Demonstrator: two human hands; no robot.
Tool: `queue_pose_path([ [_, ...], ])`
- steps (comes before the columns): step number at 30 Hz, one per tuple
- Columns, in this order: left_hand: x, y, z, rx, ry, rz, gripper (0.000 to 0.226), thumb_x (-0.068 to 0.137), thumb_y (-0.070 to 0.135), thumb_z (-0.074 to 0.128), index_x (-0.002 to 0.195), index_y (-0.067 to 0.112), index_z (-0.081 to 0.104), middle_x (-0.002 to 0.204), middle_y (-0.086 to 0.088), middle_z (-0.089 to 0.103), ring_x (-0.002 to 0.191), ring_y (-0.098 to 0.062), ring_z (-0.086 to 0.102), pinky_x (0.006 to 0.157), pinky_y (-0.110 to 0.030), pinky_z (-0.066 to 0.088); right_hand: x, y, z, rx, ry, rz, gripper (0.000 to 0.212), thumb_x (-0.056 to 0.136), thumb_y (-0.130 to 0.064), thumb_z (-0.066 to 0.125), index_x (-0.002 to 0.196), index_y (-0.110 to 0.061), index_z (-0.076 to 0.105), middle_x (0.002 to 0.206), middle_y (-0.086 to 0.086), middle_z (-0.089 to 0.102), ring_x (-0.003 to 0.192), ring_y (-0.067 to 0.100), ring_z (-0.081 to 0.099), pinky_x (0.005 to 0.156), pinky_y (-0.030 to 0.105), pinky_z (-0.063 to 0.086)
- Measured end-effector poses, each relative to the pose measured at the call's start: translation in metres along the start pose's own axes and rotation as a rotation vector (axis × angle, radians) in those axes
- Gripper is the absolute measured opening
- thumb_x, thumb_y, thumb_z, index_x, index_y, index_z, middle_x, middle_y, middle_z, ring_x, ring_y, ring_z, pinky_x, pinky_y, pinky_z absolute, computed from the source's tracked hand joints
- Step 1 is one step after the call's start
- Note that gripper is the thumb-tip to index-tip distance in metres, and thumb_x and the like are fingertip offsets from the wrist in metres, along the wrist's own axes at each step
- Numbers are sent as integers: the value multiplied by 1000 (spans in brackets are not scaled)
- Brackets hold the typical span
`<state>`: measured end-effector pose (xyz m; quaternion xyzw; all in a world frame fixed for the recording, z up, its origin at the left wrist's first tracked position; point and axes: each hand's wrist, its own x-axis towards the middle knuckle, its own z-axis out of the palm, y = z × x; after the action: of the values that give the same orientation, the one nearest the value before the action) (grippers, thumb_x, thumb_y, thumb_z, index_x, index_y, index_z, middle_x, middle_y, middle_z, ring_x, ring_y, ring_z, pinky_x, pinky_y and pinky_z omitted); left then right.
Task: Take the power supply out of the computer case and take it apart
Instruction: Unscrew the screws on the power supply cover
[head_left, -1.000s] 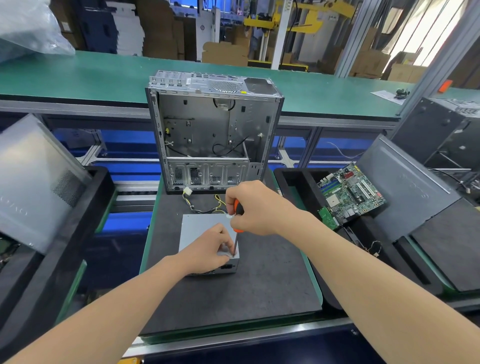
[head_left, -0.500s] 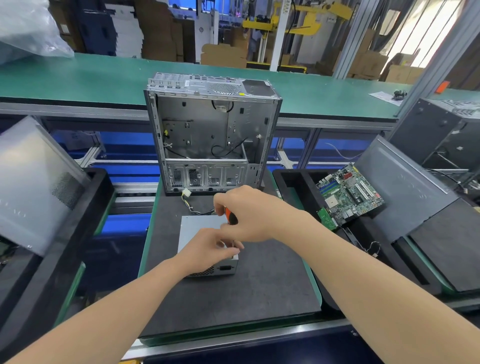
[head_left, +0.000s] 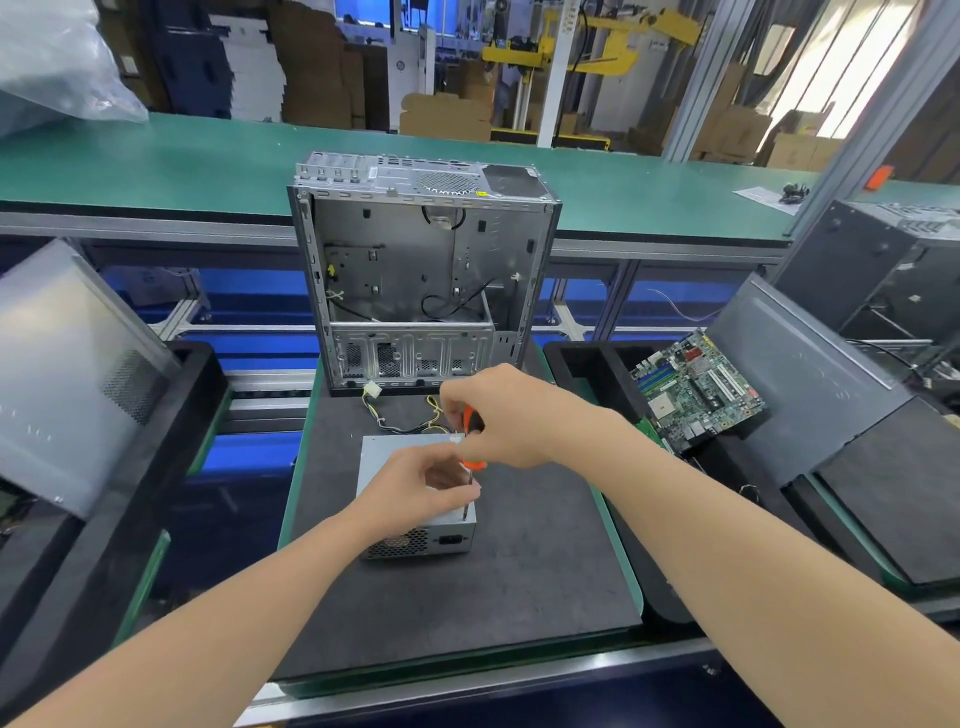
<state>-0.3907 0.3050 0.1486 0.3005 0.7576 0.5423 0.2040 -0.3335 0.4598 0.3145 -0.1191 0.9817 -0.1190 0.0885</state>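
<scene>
1. A factory floor stacked with cardboard boxes and a yellow machine frame lies beyond a long green bench (head_left: 208, 161), well past both hands.
2. Both hands work over a dark grey mat (head_left: 467, 613) on a green-edged board, which fills the space under and between the forearms.
3. The power supply (head_left: 387, 452), a grey metal box, lies flat on the mat directly under the left hand (head_left: 415, 493).
4. Its long axis runs from the person toward the far side. The face with the fan grille and mains socket points at the person, and the cable end points away.
5. Its yellow and black cables (head_left: 405, 423) trail onward past the right hand (head_left: 498, 415) to a white connector (head_left: 372, 388).
6. The right hand is wrapped round the orange handle of a screwdriver (head_left: 470, 418), which stands almost upright, leaning slightly toward the far side.
7. The tip of the screwdriver meets the top of the power supply at the near right corner.
8. The left hand rests on the box, its fingertips closed round the screwdriver's metal shaft just above the tip.
9. Just beyond the hands the computer case (head_left: 415, 270) stands upright on the mat, its open side facing the person and its bays bare but for loose wires.
10. To the right of the right forearm a green motherboard (head_left: 696, 395) leans in a black tray (head_left: 582, 358).
11. Left of the left arm a grey side panel (head_left: 67, 374) leans on another black tray.
</scene>
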Motion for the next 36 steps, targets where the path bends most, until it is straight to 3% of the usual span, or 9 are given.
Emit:
queue_pose_path([
  [8,7,15,-4,-187,-23,31,14,88,6,82,96,-2,75,97,-10,80,99,-28,75,89,-30,58,4,-4,3,63,-19,-46,28,70,6,56,72,-18,71,80,-2,65,74,11,56,64,32,51],
  [13,8,20,-3,-196,-14,39,12,83,13,86,86,21,80,88,-2,80,91,-17,76,86,-31,59,2,-4,0,-70,12,14,20,80,-25,62,100,-26,66,83,-10,60,86,19,60,61,31,45],
  [16,8,22,-1,-195,31,42,23,77,29,89,91,15,77,93,-12,78,91,-27,75,86,-42,60,5,-12,12,-268,167,171,33,93,-49,55,80,-20,48,75,-2,44,70,28,51,63,34,38],
  [19,9,24,2,-134,29,29,22,74,40,89,88,30,76,89,0,78,83,-17,72,79,-34,57,9,-15,19,-286,216,230,46,100,-46,52,68,-19,34,71,0,37,61,27,45,57,32,31],
  [21,10,23,3,-172,14,34,18,77,32,90,87,29,74,88,2,75,84,-17,71,82,-38,57,10,-13,15,-245,179,204,29,97,-33,56,76,-15,47,75,1,43,69,31,53,51,28,27],
  [24,9,22,0,-257,-33,46,12,87,17,83,96,19,76,95,-12,77,96,-28,76,91,-40,60,6,-8,9,-129,100,121,4,90,-23,60,89,-20,58,87,2,56,71,19,54,52,26,29],
  [27,4,22,-3,-294,-55,47,14,90,13,77,103,10,76,96,-14,79,97,-26,76,89,-28,58,1,-4,3,-19,24,30,9,82,-13,65,87,-20,62,82,-6,60,72,4,47,54,29,38],
  [33,6,20,-4,-243,-53,38,13,89,6,80,99,1,74,97,-14,79,98,-25,76,88,-26,56,0,-7,-4,-41,-63,-54,19,72,-2,69,74,-21,69,83,-4,65,84,17,61,72,42,58],
  [36,7,21,-5,-266,-32,27,19,83,8,85,99,7,75,97,-11,79,98,-25,75,94,-35,57,-1,-8,-2,-96,-42,-41,22,79,-14,66,97,-24,70,88,-6,60,92,19,59,71,40,57],
])
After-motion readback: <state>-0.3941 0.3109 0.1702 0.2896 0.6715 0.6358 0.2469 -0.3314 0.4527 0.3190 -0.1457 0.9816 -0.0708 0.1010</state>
